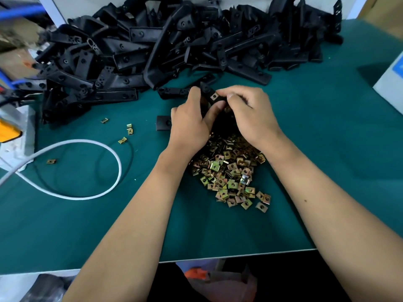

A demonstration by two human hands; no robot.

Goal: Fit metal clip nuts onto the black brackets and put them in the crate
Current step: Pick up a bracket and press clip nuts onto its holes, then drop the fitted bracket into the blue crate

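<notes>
Both hands hold one black bracket (206,90) above the green table (327,149). My left hand (188,123) grips its left side and my right hand (250,114) its right. A metal clip nut (214,97) sits on the bracket's end between my thumbs. Another end of the bracket (164,122) sticks out to the left of my left hand. A heap of brass-coloured clip nuts (231,177) lies just below my wrists. A large pile of black brackets (174,44) fills the back of the table. No crate is in view.
A white cable (117,162) loops across the left of the table, with a thin black wire beside it. A few stray clip nuts (130,130) lie near the loop. A white box (390,83) stands at the right edge. An orange object (8,131) sits at the far left.
</notes>
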